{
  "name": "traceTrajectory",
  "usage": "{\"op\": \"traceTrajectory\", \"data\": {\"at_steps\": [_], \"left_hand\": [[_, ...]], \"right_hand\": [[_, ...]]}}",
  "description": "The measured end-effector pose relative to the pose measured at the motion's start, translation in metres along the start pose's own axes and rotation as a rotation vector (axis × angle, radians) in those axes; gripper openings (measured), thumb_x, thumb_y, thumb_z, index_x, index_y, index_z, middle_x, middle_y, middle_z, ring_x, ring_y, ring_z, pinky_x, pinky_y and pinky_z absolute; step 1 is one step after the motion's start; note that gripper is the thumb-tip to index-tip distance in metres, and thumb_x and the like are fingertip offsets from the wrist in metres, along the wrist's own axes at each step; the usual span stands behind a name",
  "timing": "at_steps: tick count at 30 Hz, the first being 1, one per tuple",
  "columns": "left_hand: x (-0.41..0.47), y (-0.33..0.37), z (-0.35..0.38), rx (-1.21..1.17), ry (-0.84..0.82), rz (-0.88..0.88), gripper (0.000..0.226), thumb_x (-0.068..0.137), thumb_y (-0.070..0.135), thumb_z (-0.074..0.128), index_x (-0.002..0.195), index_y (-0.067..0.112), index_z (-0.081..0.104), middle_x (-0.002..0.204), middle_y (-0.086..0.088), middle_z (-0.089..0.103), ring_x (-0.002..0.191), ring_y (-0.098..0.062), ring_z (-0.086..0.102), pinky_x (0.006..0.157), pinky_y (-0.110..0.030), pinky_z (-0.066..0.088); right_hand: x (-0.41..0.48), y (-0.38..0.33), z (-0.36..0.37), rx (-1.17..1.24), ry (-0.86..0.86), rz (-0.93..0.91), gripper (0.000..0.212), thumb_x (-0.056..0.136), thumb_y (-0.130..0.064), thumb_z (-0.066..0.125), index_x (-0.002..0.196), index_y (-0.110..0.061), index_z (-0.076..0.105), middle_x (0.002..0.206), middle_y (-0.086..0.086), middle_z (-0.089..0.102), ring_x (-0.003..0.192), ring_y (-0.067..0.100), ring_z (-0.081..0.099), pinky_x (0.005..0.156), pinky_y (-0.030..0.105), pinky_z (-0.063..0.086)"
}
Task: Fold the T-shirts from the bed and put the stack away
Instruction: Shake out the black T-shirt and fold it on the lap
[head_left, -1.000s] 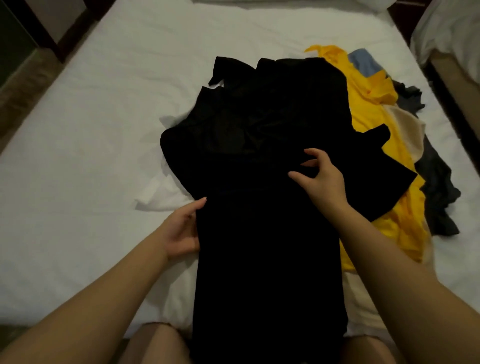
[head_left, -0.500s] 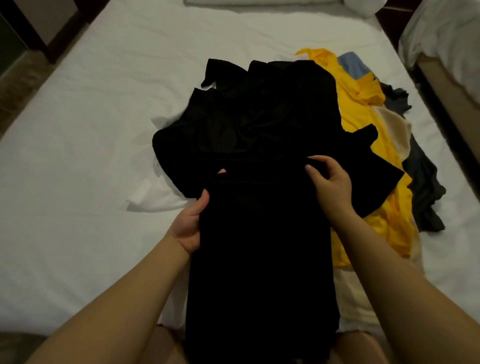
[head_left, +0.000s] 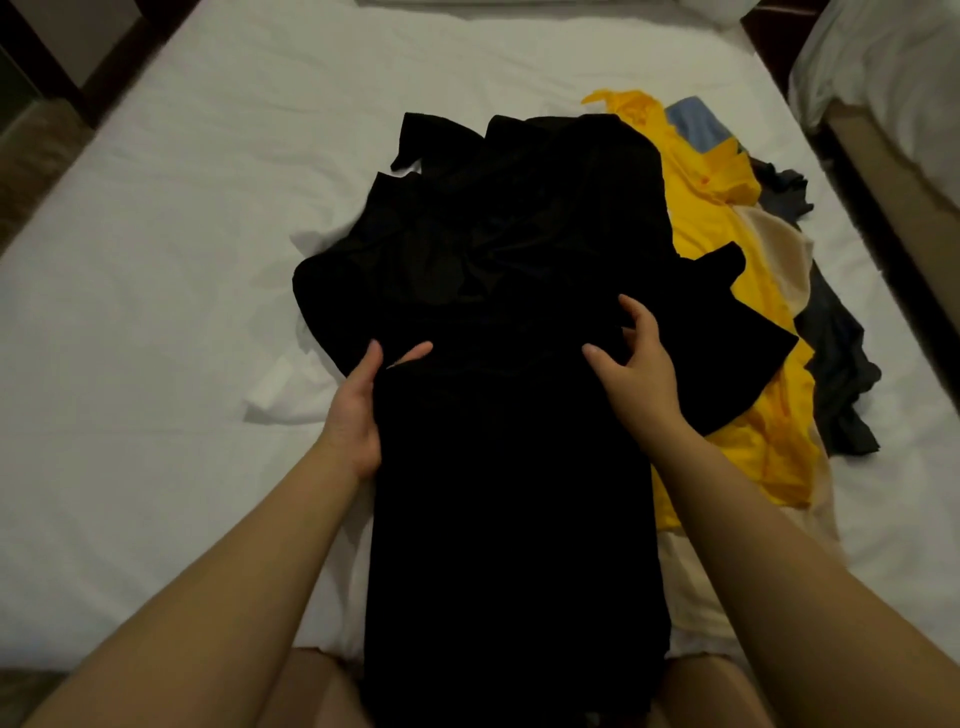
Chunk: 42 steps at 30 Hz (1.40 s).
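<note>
A black T-shirt lies lengthwise on the white bed, its lower part folded into a narrow strip that reaches my lap. Its upper part is rumpled, with one sleeve spread to the right. My left hand grips the strip's left edge, thumb on top. At the strip's upper right, my right hand has curled fingers pinching the fabric. Under and beside the black shirt lie a yellow shirt, a blue one, a beige one and a dark grey one.
A white garment pokes out from under the black shirt on the left. Another bed with white bedding stands to the right across a narrow dark gap. The floor shows past the bed's left edge.
Both hands slid up the black shirt. My left hand went from resting at the edge to gripping it with the thumb on top. My right hand stayed near the right sleeve.
</note>
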<state>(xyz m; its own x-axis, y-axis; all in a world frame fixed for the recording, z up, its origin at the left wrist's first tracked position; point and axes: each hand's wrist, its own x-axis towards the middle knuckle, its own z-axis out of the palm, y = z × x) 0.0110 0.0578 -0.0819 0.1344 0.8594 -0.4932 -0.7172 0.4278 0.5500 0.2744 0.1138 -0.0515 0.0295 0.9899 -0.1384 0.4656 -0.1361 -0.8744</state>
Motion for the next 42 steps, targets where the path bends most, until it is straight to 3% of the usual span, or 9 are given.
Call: {"op": "traceTrajectory", "data": {"at_steps": [4,9,13,19,23,27,34,38,42], "left_hand": [[-0.008,-0.003,-0.003,0.376,0.187,0.182,0.018,0.093,0.021,0.051,0.109,0.017,0.060,0.108,-0.003,0.063,0.106,-0.021,0.058,0.079,-0.025,0.051],[-0.053,-0.040,-0.010,0.499,0.243,0.272,0.048,0.089,0.015,0.059,0.133,0.014,0.039,0.124,0.000,0.057,0.109,-0.015,0.059,0.091,-0.029,0.046],[-0.100,-0.081,-0.021,0.666,0.323,0.230,0.047,0.086,0.017,0.064,0.127,0.011,0.042,0.118,-0.007,0.061,0.102,-0.018,0.063,0.091,-0.035,0.050],[-0.150,-0.122,-0.039,0.928,0.440,0.157,0.052,0.083,0.026,0.069,0.125,0.015,0.041,0.118,-0.010,0.058,0.104,-0.026,0.060,0.093,-0.038,0.048],[-0.180,-0.144,-0.052,0.941,0.405,0.050,0.055,0.083,0.031,0.069,0.127,0.018,0.039,0.127,-0.010,0.054,0.113,-0.026,0.056,0.098,-0.045,0.045],[-0.200,-0.154,-0.055,1.002,0.418,0.016,0.047,0.087,0.025,0.064,0.128,0.010,0.046,0.119,-0.008,0.059,0.106,-0.023,0.058,0.085,-0.030,0.047],[-0.212,-0.128,-0.041,0.705,0.394,-0.218,0.027,0.087,0.014,0.063,0.113,0.008,0.062,0.093,-0.010,0.067,0.081,-0.023,0.062,0.068,-0.033,0.051],[-0.227,-0.117,-0.041,0.632,0.336,-0.211,0.018,0.089,0.011,0.060,0.105,0.016,0.062,0.087,-0.005,0.063,0.081,-0.016,0.058,0.074,-0.035,0.051],[-0.227,-0.116,-0.049,0.531,0.318,-0.184,0.024,0.087,0.008,0.061,0.109,0.018,0.061,0.094,-0.005,0.065,0.086,-0.020,0.062,0.063,-0.035,0.055]], "right_hand": [[-0.023,0.006,0.003,-0.087,0.054,-0.034,0.075,0.088,-0.024,0.064,0.147,-0.030,0.018,0.121,-0.016,0.037,0.108,0.001,0.042,0.086,0.016,0.039],[-0.094,0.025,0.011,-0.006,0.111,0.031,0.078,0.086,-0.016,0.065,0.148,-0.018,0.018,0.122,-0.005,0.044,0.111,0.009,0.045,0.082,0.008,0.035],[-0.156,0.049,0.014,-0.037,0.119,0.124,0.071,0.083,-0.020,0.069,0.142,-0.016,0.031,0.126,0.008,0.054,0.116,0.023,0.051,0.088,0.024,0.038],[-0.220,0.086,0.002,0.140,0.021,0.287,0.056,0.085,-0.025,0.068,0.133,-0.023,0.039,0.106,0.002,0.062,0.099,0.022,0.061,0.087,0.046,0.051],[-0.250,0.103,0.000,0.083,-0.027,0.297,0.046,0.085,-0.028,0.068,0.125,-0.023,0.046,0.104,-0.002,0.057,0.099,0.018,0.058,0.080,0.036,0.050],[-0.260,0.109,-0.009,-0.049,-0.167,0.340,0.046,0.087,-0.028,0.066,0.127,-0.020,0.046,0.098,-0.011,0.053,0.108,0.022,0.052,0.088,0.038,0.048],[-0.262,0.086,-0.023,0.075,-0.213,0.434,0.052,0.090,-0.028,0.062,0.136,-0.009,0.047,0.130,0.013,0.055,0.117,0.030,0.053,0.095,0.039,0.046],[-0.286,0.069,-0.041,0.253,-0.191,0.348,0.052,0.083,-0.034,0.070,0.128,-0.014,0.055,0.129,0.007,0.056,0.115,0.027,0.056,0.096,0.047,0.048],[-0.287,0.058,-0.044,0.148,-0.154,0.214,0.038,0.084,-0.025,0.069,0.117,-0.008,0.060,0.126,-0.007,0.045,0.118,0.021,0.048,0.090,0.032,0.045]]}}
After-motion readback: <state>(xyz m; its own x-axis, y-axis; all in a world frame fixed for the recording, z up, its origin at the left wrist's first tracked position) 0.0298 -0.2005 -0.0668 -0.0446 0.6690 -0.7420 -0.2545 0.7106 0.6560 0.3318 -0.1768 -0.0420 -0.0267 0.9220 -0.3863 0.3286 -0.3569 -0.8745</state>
